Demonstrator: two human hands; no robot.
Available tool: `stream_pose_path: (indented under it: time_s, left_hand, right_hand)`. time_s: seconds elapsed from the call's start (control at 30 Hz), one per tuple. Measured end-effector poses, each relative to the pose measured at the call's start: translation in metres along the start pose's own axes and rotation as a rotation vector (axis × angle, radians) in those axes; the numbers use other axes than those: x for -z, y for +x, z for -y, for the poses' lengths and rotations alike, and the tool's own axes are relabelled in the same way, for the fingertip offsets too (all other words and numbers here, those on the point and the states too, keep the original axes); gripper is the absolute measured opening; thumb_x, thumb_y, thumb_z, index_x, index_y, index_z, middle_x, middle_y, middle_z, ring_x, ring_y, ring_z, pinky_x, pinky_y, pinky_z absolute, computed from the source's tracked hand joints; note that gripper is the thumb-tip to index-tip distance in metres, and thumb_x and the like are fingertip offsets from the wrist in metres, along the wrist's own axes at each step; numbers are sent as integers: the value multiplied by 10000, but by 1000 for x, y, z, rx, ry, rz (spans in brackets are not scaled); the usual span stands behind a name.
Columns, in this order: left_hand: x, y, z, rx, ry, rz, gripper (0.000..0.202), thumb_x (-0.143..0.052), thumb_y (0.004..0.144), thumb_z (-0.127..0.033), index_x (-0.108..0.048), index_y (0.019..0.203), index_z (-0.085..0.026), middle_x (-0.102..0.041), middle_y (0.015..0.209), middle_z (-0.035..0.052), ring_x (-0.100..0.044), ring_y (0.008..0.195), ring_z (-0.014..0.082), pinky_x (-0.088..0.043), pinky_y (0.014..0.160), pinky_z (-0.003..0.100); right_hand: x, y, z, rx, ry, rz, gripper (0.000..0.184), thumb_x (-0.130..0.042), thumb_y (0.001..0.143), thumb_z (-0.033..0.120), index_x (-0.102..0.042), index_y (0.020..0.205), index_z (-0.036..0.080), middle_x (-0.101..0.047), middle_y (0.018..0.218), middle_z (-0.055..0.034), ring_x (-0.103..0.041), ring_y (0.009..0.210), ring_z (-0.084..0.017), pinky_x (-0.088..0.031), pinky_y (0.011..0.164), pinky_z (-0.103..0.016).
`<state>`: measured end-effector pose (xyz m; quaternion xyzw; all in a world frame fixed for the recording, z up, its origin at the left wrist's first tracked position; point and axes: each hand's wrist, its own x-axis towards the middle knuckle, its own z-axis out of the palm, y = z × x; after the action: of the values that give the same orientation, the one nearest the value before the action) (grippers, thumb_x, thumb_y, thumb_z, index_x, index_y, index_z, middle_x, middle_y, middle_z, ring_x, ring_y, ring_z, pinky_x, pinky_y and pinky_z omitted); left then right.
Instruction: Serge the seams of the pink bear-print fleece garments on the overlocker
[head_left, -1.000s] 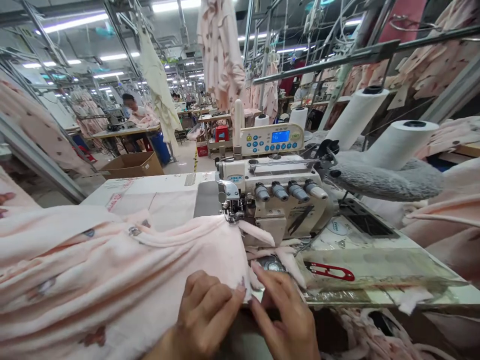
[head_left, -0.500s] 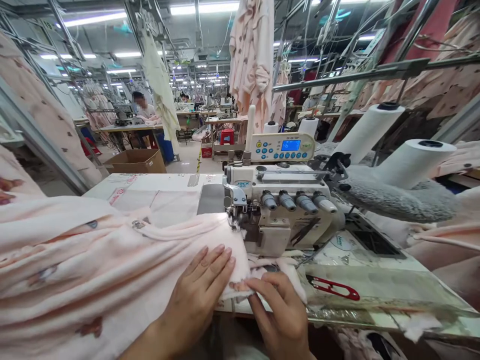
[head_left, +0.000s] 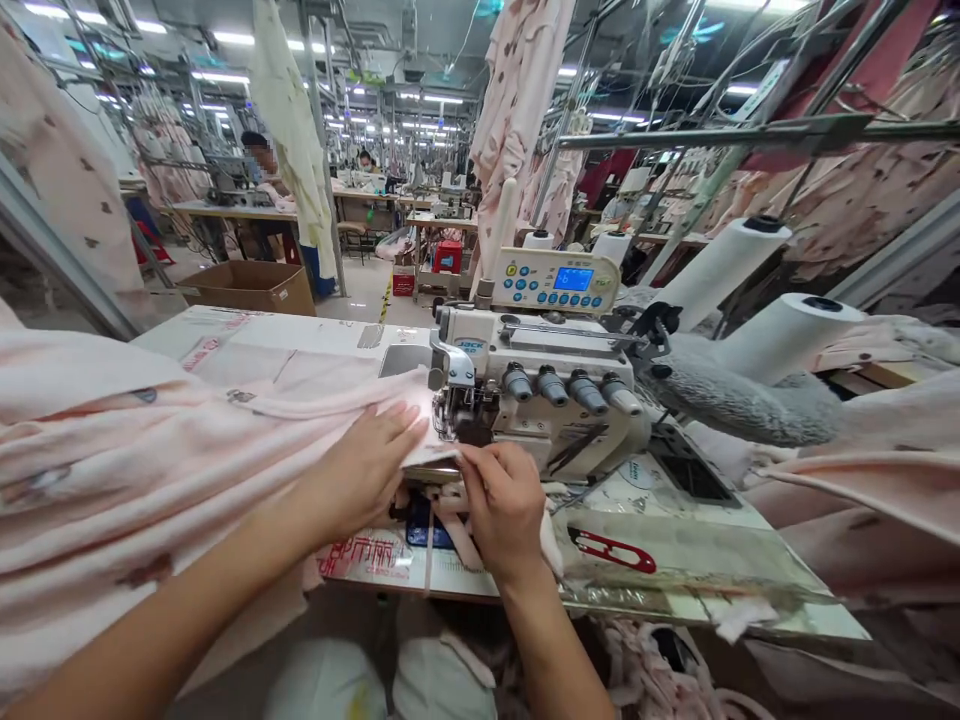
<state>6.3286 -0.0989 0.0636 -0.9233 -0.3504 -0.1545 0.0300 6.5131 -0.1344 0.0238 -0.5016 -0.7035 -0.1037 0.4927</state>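
Observation:
My left hand lies flat on a pale pink printed fleece garment, its fingertips close to the presser foot of a white JACK overlock sewing machine. My right hand sits just in front of the needle area and pinches a narrow pink fabric strip from the garment's edge. The garment runs under the presser foot, and the needle is hidden by the fabric and machine parts. Red-handled thread snips lie on the table to the right of my right hand.
A small blue object lies under my hands on the printed table top. Thread cones stand behind the machine, above grey fleece. Further off are a cardboard box, a co-worker and hanging garments.
My hands have moved up toward the presser foot, and my right hand now pinches the strip. The garment's front edge has lifted off the table, baring its printed top and the blue object.

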Motion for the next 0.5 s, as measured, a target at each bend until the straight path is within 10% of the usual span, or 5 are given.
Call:
stream_pose_path:
  time_s: [0.33,0.5]
  left_hand:
    - [9,61,29,105,118,184,406,-405,811,-99,-516,1202,-108,-457,1332,174,-411,1252,259,-318,1052,410]
    - [7,27,51,233,145,112,517,-327,797,-59,-412,1303,-128,-439,1364,136,-424,1251,215,-377,1012,365]
  right_hand:
    - [7,-31,20,-88,159,62,137,-473,911,190,-606,942,183,-613,819,-48,-556,767,-172,-418,681,-296]
    - [2,-41,32,-122,319,206,171,-445,921,202,-615,934,190,-634,823,-53,-578,771,-181,-446,681,-293]
